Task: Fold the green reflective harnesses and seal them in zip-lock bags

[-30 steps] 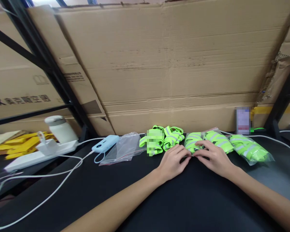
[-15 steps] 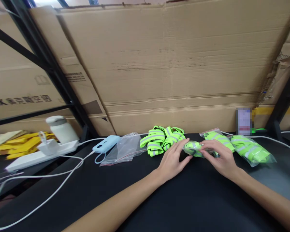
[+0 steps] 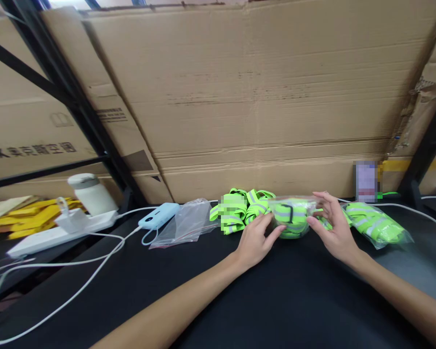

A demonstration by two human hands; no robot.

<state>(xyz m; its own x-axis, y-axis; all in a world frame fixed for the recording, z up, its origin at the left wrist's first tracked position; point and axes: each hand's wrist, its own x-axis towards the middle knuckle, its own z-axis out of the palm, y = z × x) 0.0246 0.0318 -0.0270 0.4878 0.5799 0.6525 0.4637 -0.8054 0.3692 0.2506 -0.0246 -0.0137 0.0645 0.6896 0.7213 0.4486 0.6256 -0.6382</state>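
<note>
A clear plastic bag with a folded neon-green reflective strap (image 3: 292, 219) inside stands tilted up between my hands, a black buckle showing through its front. My left hand (image 3: 256, 242) grips its left edge, thumb in front and fingers partly hidden behind. At its right edge, my right hand (image 3: 332, 230) is held with thumb and fingers apart; whether the thumb touches the plastic I cannot tell. Loose coiled reflective straps (image 3: 257, 206) lie just behind my left hand. Right of my right hand lies another bagged strap (image 3: 376, 225), and one more is partly hidden behind that hand.
Empty clear bags (image 3: 189, 223) lie left of the straps, next to a light-blue power bank (image 3: 160, 216) with a white cable. Farther left are a power strip (image 3: 63, 235), a white bottle (image 3: 92, 194) and yellow material (image 3: 39, 218). A cardboard wall (image 3: 254, 106) closes the back.
The bagged strap has turned from nearly flat to upright, so its buckle side now shows. My right hand's fingers have spread from a pinch on it; my left hand stays at its left side.
</note>
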